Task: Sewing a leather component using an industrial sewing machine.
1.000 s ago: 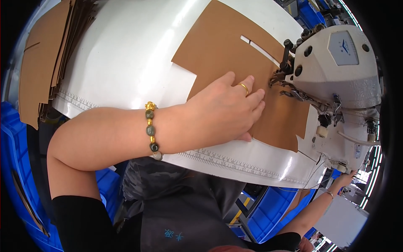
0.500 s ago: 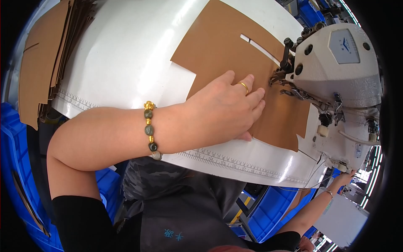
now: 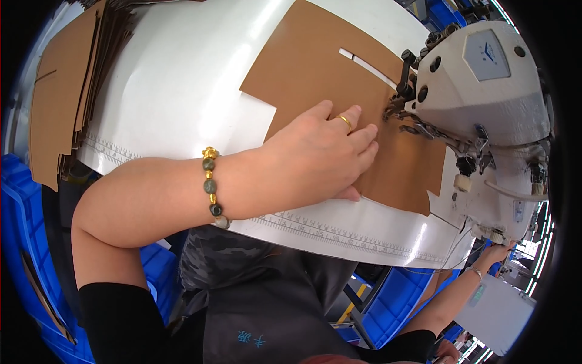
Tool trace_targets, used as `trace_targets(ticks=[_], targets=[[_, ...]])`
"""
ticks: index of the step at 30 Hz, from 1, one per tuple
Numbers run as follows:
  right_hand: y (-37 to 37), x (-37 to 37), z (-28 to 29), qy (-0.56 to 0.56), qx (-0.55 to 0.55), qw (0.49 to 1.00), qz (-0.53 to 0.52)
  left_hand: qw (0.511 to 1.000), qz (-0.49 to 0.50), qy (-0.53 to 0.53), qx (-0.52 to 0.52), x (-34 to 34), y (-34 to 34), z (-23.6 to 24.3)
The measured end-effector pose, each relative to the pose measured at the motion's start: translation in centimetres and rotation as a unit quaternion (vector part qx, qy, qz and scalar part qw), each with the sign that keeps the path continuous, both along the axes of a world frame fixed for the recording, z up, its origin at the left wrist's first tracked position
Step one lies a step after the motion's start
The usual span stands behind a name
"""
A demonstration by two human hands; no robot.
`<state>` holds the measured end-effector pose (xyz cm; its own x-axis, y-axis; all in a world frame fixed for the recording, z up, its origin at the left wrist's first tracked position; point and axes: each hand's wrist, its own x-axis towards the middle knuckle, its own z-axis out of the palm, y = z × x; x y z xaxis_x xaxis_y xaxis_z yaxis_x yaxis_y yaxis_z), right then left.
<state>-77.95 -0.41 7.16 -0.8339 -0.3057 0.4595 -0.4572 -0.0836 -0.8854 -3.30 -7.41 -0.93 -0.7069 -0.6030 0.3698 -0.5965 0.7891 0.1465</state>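
Note:
My left hand (image 3: pixel 318 155), with a gold ring, lies fingers apart and slightly curved on a flat brown sheet (image 3: pixel 303 48) with a long narrow slot and notched edges. The sheet's right part lies under the needle and presser area (image 3: pixel 397 112) of a white sewing machine (image 3: pixel 473 91), just right of my fingertips. My right hand (image 3: pixel 498 251) reaches to the lower right of the machine, its fingers curled at a part there; what they hold is too small and hidden to make out.
A stack of brown cut sheets (image 3: pixel 60 115) stands at the left on the white table (image 3: pixel 170 73), which has a printed scale along its front edge. Blue plastic crates (image 3: pixel 388 297) sit below and behind the table. A cable hangs below the machine, near my right arm.
The view has shifted slightly, so sheet and machine appear a little higher and further left. My left hand keeps its place on the sheet; my right hand stays at the machine's lower right.

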Motion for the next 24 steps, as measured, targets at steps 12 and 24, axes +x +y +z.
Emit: trace_targets(ticks=[12,24], targets=[[2.3,10.0,0.7,0.387,0.033,0.899,-0.201,1.000,-0.025,0.007,0.016,0.1,-0.4,1.0],[-9.0,46.4,-5.5,0.538,0.204,0.696,0.430,1.000,-0.024,0.012,-0.006,-0.3,-1.1,2.0]])
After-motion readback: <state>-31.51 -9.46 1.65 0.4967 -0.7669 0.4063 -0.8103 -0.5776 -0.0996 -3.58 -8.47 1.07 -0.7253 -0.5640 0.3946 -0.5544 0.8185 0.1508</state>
